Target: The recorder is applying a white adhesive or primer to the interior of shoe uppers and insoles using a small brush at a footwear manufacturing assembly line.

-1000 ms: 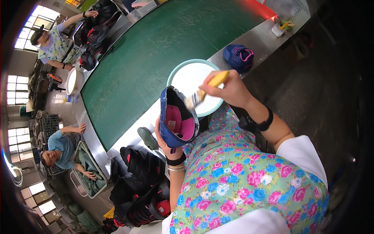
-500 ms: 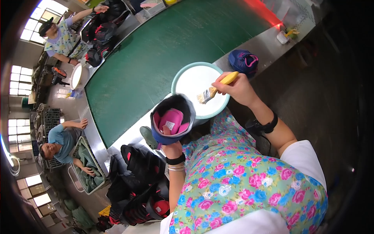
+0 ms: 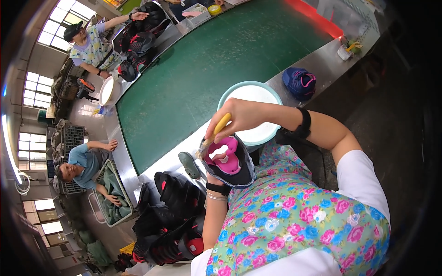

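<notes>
Green matting covers a long conveyor table (image 3: pixel 198 78) with grey metal edges, running from the near left to the far right of a workshop with bright windows on the left. Close to the wearer, the left hand (image 3: pixel 221 177) is mostly hidden beneath a dark blue shoe upper with a bright pink lining (image 3: pixel 229 160), which it holds from below with the opening facing up; how its fingers close cannot be made out. The right hand (image 3: pixel 237 117) pinches a yellow-handled brush (image 3: pixel 216 131) between thumb and fingers, the bristles at the left rim of the shoe's opening. Just behind the shoe, a round pale-teal basin with a white inside (image 3: pixel 253 99) sits on the table edge. A second blue and pink shoe upper (image 3: pixel 299 83) lies to its right. Black and red shoe uppers (image 3: pixel 175 221) are piled at the near left.
</notes>
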The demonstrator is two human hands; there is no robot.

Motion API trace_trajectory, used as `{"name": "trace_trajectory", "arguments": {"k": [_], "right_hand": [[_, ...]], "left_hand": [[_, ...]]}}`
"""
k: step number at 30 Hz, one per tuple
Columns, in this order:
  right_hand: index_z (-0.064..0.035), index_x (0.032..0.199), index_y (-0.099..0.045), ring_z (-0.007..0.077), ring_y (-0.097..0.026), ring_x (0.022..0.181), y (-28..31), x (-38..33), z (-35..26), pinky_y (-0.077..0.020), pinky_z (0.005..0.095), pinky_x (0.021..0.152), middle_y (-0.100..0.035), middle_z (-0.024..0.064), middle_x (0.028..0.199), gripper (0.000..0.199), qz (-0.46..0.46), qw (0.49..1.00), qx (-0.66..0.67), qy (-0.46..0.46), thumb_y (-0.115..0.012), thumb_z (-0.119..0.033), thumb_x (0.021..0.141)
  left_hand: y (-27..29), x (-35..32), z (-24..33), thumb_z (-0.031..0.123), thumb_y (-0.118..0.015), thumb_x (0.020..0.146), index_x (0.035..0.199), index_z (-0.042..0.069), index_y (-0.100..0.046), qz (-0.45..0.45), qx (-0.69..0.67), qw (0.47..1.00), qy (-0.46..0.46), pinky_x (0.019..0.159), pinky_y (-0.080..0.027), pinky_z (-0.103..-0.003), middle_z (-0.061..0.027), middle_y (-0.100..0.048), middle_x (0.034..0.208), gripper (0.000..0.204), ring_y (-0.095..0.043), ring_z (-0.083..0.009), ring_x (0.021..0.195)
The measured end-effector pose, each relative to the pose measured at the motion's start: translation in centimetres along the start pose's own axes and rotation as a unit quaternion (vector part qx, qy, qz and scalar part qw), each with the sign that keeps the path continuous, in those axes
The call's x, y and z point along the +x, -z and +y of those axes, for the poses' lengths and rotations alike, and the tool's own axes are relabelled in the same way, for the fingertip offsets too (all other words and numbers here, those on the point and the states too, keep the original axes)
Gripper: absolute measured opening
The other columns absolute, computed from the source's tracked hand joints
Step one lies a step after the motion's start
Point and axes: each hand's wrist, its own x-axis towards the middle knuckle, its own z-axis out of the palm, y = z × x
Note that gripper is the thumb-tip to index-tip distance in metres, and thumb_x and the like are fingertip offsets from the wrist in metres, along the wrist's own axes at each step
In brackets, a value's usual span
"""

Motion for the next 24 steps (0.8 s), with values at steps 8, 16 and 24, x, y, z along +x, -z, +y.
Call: {"name": "trace_trajectory", "arguments": {"k": [8,16,24], "right_hand": [[-0.0019,0.086,-0.069,0.0145,-0.064,0.065,0.7,1.0,1.6,-0.0496,0.0246,0.061,-0.068,0.0084,0.076,0.020,0.047,0.977,-0.175,-0.114,-0.067,-0.020,0.078],[0.0001,0.072,-0.066,0.0220,-0.061,0.055,0.0,-0.5,1.7,-0.0476,0.0302,0.053,-0.063,0.0116,0.061,0.025,0.088,0.958,-0.245,-0.121,-0.065,-0.025,0.075],[0.0035,0.069,-0.064,0.0141,-0.058,0.047,0.3,-2.5,0.2,-0.0453,0.0259,0.047,-0.062,0.0086,0.057,0.029,0.072,0.936,-0.212,-0.270,-0.062,-0.024,0.080]], "left_hand": [[-0.5,-0.1,-0.7,0.014,-0.051,0.083,0.105,0.004,-0.054,0.154,0.072,0.985,0.009,0.036,-0.044,-0.023,-0.0090,-0.063,0.076,0.025,-0.058,-0.0152,0.048],[1.3,-0.5,1.0,0.019,-0.051,0.084,0.079,0.012,-0.053,0.200,0.092,0.975,0.039,0.029,-0.023,-0.022,0.0024,-0.044,0.049,0.009,-0.031,-0.0089,0.032],[2.0,-0.8,2.3,0.018,-0.052,0.083,0.083,0.012,-0.051,0.133,0.069,0.989,0.010,0.030,-0.023,-0.023,-0.0033,-0.048,0.052,0.007,-0.037,-0.0118,0.035]]}}
